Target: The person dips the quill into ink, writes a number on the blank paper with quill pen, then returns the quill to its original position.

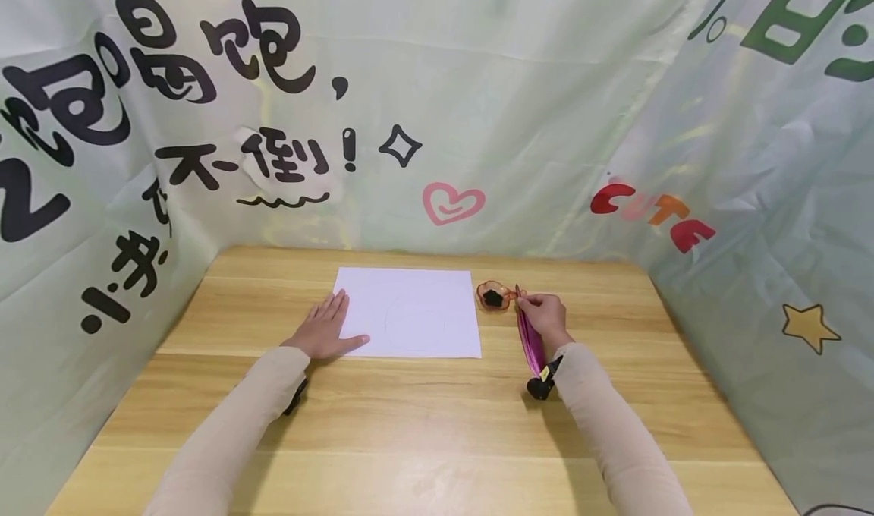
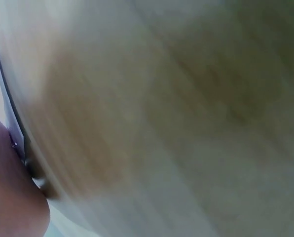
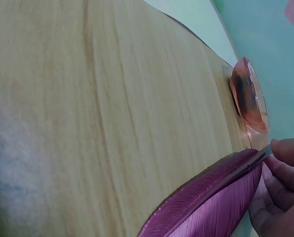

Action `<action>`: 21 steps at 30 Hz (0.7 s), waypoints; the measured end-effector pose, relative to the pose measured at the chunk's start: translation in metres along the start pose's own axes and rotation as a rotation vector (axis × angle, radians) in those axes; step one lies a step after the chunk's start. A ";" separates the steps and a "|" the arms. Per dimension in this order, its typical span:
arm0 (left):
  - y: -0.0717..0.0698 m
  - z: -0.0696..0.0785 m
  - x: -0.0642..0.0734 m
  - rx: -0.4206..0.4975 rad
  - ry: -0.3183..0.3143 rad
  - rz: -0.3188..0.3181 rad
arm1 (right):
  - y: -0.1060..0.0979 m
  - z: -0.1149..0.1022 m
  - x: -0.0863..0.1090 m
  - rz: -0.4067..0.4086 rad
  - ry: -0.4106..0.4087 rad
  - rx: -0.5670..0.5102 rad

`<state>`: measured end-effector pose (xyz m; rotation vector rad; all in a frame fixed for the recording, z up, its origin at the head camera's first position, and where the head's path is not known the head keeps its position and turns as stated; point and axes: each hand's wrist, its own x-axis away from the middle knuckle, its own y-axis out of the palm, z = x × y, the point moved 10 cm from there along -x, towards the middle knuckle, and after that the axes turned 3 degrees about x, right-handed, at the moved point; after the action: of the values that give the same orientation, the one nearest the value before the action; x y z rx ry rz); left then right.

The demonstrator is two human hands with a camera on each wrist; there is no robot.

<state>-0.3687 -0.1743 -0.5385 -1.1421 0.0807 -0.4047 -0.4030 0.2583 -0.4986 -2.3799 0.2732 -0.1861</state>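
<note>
My left hand (image 1: 325,329) lies flat with fingers spread on the left edge of a white sheet of paper (image 1: 423,296), which bears faint curved lines. In the left wrist view only part of the hand (image 2: 14,182) shows at the lower left. To the right of the sheet, my right hand (image 1: 548,317) pinches a purple feather (image 1: 529,341) by its narrow shaft end, between thumb and fingers. The feather's vane (image 3: 221,192) slants back toward the wrist. Just left of these fingertips sits a translucent orange dish (image 1: 506,297) with something black inside.
A light wooden table (image 1: 410,425) extends under everything. Pale printed fabric (image 1: 532,144) walls it in at the back and on both sides. A dark cable (image 1: 829,508) shows at the lower right corner.
</note>
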 end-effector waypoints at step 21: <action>-0.011 0.009 0.000 -0.054 -0.024 -0.011 | -0.014 -0.021 0.013 -0.106 -0.065 -0.001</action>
<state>-0.3693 -0.1701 -0.5245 -1.2009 0.0652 -0.4006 -0.3926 0.2514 -0.4729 -2.3984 0.1163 -0.1579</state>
